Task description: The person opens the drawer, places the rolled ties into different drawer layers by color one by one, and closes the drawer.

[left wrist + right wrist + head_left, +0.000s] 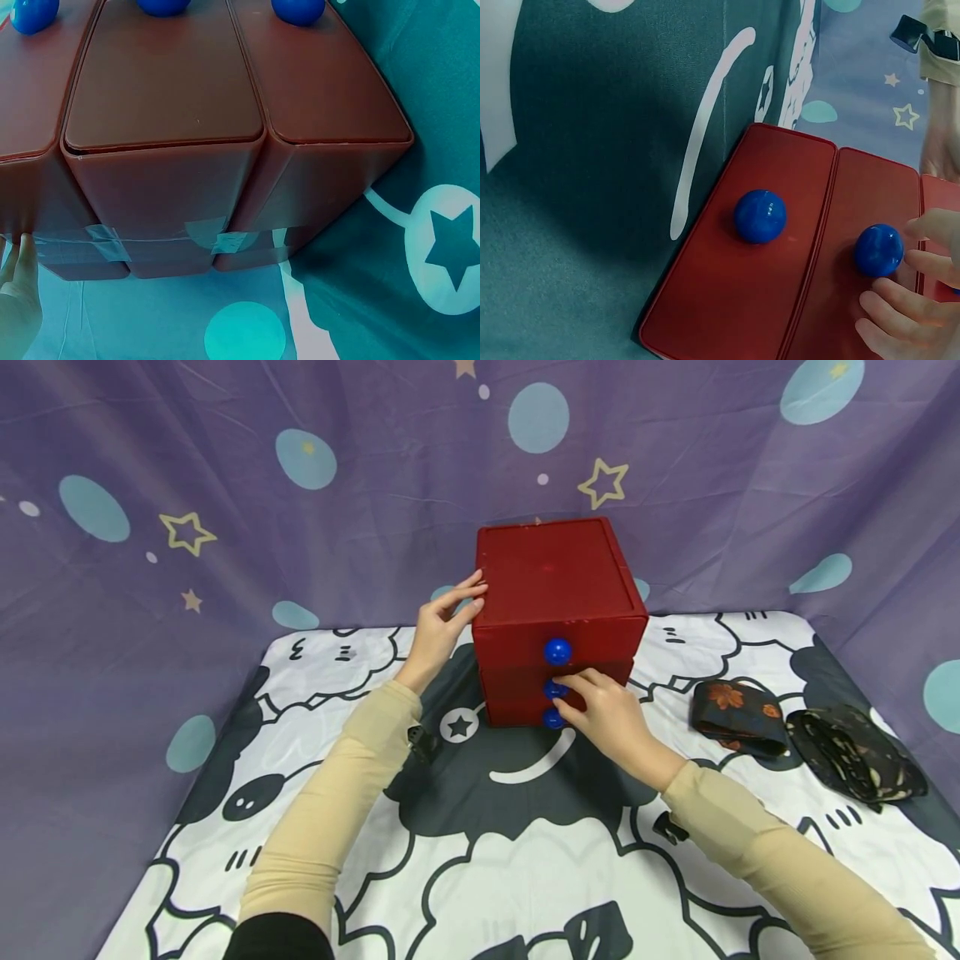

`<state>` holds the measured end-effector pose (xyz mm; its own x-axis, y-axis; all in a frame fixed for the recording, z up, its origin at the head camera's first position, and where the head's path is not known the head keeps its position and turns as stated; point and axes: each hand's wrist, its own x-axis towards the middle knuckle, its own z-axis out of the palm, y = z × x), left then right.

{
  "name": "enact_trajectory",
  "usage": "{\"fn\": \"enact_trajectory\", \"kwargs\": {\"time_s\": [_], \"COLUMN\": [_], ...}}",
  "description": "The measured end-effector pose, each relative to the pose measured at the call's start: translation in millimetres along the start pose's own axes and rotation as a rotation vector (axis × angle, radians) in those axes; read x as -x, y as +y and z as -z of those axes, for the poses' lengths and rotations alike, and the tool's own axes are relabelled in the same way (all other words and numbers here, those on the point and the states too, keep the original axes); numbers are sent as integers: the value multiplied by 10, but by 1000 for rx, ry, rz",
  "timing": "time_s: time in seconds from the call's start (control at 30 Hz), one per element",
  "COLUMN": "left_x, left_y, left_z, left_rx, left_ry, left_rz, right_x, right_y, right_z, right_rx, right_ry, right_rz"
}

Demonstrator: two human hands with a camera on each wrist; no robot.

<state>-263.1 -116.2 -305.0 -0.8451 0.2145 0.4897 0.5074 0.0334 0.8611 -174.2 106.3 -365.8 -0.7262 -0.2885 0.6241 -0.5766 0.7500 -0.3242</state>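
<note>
A red three-drawer box [551, 577] has blue round knobs down its front, and its drawers sit closed. My left hand [442, 627] rests against the box's left side near the top edge, fingers extended. Only part of that hand [19, 289] shows in the left wrist view. At the front, my right hand [607, 714] has its fingertips right at the middle knob [879, 250], with thumb and fingers spread. The lower knob [760, 216] is just beneath it, while the top knob [558, 652] sits above the hand.
A folded dark cloth with orange flowers [738, 717] lies right of the box, beside a bundled dark patterned cloth [855, 756]. The box stands on a black-and-white cartoon cloth [517, 868]. Behind hangs a purple curtain [397, 477] with stars. Clear tape [112, 244] crosses the box's side.
</note>
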Motion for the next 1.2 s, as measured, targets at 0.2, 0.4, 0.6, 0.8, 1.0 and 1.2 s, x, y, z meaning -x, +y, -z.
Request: {"fn": "enact_trajectory", "kwargs": {"time_s": [0.2, 0.4, 0.6, 0.8, 1.0, 1.2], "left_x": [20, 56, 61, 58, 43, 57], "left_y": [101, 224, 240, 233, 193, 227], "left_z": [-21, -54, -58, -60, -49, -53], "left_rx": [9, -9, -10, -12, -5, -13], "left_ry": [0, -2, -1, -2, -3, 2], "left_rz": [10, 23, 28, 23, 20, 14], "right_x": [-15, -28, -40, -51, -56, -63], "right_y": [5, 16, 15, 13, 14, 1], "right_z": [-12, -27, -36, -42, -50, -48], "right_rx": [-7, -7, -12, -8, -2, 7], "right_ry": [-22, -37, -45, -60, -70, -73], "right_rz": [-21, -37, -45, -56, -62, -69]}}
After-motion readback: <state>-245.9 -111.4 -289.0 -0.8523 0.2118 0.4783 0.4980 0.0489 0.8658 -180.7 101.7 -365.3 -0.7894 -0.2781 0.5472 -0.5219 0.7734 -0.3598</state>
